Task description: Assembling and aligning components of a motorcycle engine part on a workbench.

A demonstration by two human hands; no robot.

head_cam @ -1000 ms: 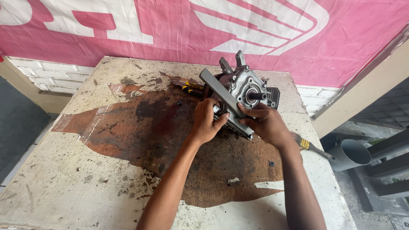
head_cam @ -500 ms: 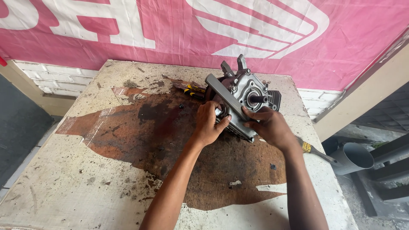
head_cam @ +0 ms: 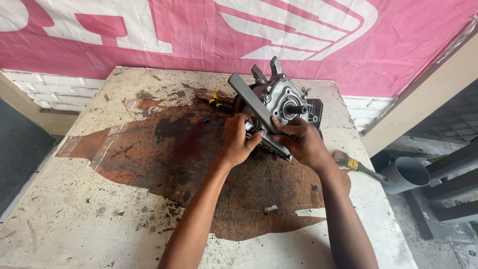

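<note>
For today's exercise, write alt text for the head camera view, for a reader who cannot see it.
Two bare hands, the left hand and the right hand, grip the lower edge of a small grey engine standing on a stained, worn table. A paintbrush lies at the table's right edge, yellow-handled pliers lie behind the engine, and a pink banner hangs behind.

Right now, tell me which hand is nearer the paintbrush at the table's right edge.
Right. The right hand rests on the engine casing, just left of the paintbrush. The left hand sits farther left, beyond it.
</note>
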